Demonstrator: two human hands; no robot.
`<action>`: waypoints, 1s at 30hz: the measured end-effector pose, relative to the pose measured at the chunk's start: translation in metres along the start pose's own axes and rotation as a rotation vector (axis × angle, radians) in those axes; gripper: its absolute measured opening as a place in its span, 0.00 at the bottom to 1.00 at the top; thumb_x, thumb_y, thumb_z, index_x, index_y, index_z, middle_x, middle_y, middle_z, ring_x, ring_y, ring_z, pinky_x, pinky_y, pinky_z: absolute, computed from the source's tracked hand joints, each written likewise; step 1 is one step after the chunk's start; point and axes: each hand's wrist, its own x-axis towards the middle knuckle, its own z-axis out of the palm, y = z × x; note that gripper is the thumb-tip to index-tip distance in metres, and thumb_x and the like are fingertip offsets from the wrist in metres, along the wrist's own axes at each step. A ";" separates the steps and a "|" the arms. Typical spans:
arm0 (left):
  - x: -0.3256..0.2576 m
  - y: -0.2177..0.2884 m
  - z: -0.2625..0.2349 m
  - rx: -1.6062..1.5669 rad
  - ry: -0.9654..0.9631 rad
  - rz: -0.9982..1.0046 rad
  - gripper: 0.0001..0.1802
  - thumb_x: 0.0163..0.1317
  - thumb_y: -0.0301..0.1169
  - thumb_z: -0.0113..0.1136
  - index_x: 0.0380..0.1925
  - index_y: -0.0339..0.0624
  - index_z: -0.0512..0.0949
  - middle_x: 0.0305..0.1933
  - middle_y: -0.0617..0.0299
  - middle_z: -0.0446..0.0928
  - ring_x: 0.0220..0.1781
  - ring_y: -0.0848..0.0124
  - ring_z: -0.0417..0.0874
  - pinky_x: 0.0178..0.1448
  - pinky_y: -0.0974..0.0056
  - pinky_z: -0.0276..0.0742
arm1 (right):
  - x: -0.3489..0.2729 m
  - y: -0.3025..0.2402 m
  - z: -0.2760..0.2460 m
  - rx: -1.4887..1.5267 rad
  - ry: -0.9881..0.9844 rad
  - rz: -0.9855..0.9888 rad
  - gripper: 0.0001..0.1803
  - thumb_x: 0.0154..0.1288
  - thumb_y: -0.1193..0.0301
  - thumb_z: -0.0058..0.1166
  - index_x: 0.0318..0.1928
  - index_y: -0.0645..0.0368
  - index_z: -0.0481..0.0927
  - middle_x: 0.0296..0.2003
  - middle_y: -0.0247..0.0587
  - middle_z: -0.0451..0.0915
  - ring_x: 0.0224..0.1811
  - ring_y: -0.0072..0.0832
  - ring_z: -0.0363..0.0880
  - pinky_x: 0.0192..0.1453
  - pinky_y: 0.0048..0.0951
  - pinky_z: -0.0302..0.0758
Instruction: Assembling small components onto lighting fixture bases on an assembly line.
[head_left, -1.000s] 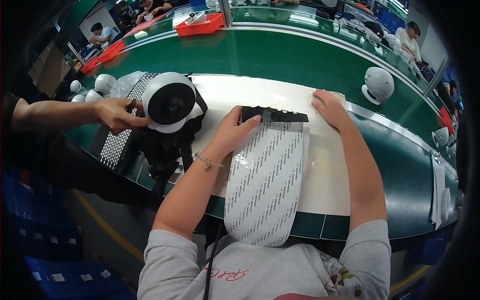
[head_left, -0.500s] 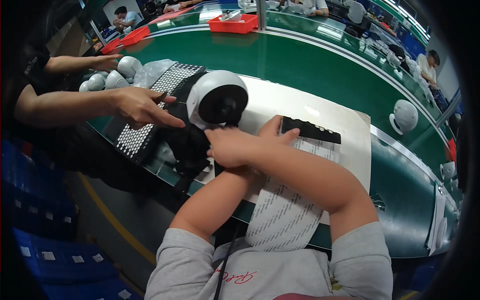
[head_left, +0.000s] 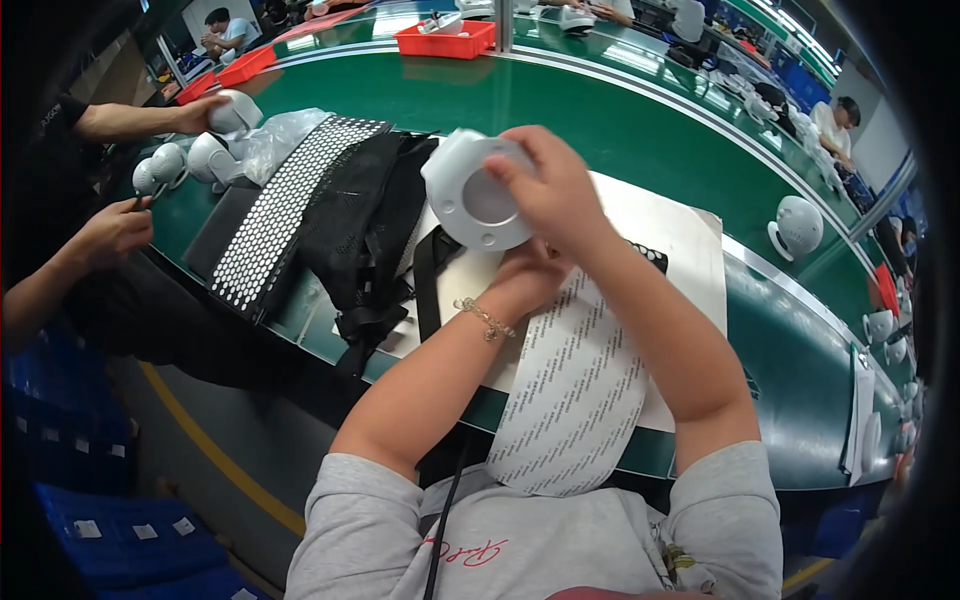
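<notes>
Lifted off the white mat [head_left: 690, 250] since 0.5 s ago, the white dome [head_left: 475, 190] now hangs in the air with its round flat base tilted toward the camera, too round to show a long axis. Below both hands lie the mat, a strip of label sheet [head_left: 575, 390] and the green bench [head_left: 640, 130] of a busy workshop. Dome sits under the right hand [head_left: 550, 185], whose fingers clamp its upper rim, while the left hand [head_left: 525, 275], just below it, is half hidden, grip unclear.
</notes>
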 end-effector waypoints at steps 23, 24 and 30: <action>-0.127 0.123 -0.103 -0.765 -0.101 0.475 0.08 0.47 0.23 0.56 0.27 0.35 0.66 0.29 0.45 0.76 0.29 0.57 0.79 0.29 0.62 0.77 | -0.047 -0.027 -0.121 -0.085 -0.542 0.127 0.14 0.58 0.63 0.51 0.29 0.63 0.78 0.24 0.34 0.76 0.28 0.19 0.71 0.34 0.21 0.68; -0.133 0.125 -0.095 -0.798 0.106 0.324 0.11 0.38 0.22 0.61 0.24 0.37 0.70 0.29 0.47 0.78 0.30 0.58 0.80 0.31 0.62 0.76 | -0.045 -0.022 -0.118 0.007 -0.569 0.218 0.14 0.58 0.62 0.50 0.31 0.62 0.78 0.26 0.35 0.76 0.29 0.20 0.71 0.34 0.22 0.68; -0.120 0.124 -0.080 -0.473 -0.012 0.223 0.12 0.37 0.17 0.59 0.26 0.36 0.72 0.28 0.53 0.78 0.25 0.64 0.78 0.29 0.66 0.72 | -0.067 -0.024 -0.130 -0.129 -0.185 -0.059 0.15 0.58 0.62 0.50 0.40 0.60 0.74 0.32 0.36 0.72 0.32 0.24 0.69 0.36 0.25 0.66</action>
